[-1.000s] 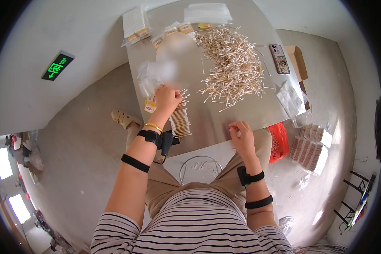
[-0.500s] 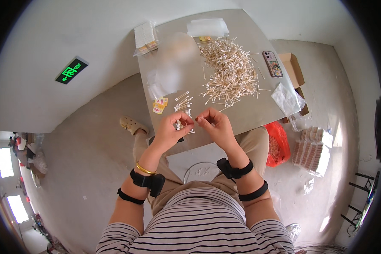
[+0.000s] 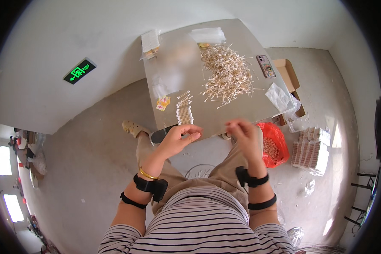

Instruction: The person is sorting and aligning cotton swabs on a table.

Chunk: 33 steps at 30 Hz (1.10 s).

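Above the table's near edge my left hand curls loosely, thumb and forefinger a little apart, nothing visible between them. Just beyond its fingers lies a neat row of cotton swabs, laid side by side. My right hand is over the near right edge, close to a red plastic bag; motion smears its fingers, so what they hold, if anything, is unclear. A large loose heap of cotton swabs covers the middle of the table. A dark rounded object at the near left edge is partly covered by my left hand.
Yellow cards and clear plastic lie at the left. White packs and plastic sleeves are at the back. A phone and a clear bag sit rightward. On the floor are a cardboard box and stacked packs.
My hands have parted: the right swung right toward the red bag, the left drew slightly back from the swab row, leaving more of it showing. The view has shifted slightly.
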Each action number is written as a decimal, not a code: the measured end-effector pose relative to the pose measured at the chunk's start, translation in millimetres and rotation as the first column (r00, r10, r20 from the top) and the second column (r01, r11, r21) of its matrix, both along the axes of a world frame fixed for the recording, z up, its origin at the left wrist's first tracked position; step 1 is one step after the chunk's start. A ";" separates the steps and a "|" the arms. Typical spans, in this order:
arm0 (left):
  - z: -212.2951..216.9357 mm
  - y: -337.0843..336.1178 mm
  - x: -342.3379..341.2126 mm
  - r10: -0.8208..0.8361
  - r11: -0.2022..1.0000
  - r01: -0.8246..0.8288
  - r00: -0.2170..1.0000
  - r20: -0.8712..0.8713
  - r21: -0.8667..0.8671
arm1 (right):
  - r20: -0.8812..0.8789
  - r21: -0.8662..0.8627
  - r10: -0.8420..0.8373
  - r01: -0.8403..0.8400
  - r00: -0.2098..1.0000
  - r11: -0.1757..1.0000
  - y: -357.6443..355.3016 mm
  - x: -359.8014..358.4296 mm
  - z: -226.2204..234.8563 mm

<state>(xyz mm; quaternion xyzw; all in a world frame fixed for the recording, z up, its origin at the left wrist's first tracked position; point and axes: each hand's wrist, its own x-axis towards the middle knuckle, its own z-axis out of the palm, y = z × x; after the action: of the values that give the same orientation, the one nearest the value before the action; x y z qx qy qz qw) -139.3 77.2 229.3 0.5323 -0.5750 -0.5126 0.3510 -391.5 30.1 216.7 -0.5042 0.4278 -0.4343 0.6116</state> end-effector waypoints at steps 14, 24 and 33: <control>-140.3 -42.9 59.3 0.240 0.960 -0.133 0.844 0.479 -0.247 | -0.812 -0.476 -0.470 0.073 0.345 0.876 -11.3 -214.4 -119.7; -201.5 -104.8 30.2 0.175 0.984 -0.041 0.425 0.888 -0.174 | -0.650 -0.262 -0.184 0.009 0.737 0.965 -53.5 -52.1 -75.0; -202.3 -110.0 39.6 0.211 0.969 0.035 0.404 0.890 -0.246 | -0.685 -0.150 -0.069 -0.047 0.725 0.988 -63.5 -25.7 -64.0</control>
<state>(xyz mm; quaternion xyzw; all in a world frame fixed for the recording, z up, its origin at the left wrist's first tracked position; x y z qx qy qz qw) -99.8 -32.9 27.1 0.7112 -0.6979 -0.0525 0.0663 -417.2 -33.4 152.6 -0.6732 0.5913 -0.2524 0.3652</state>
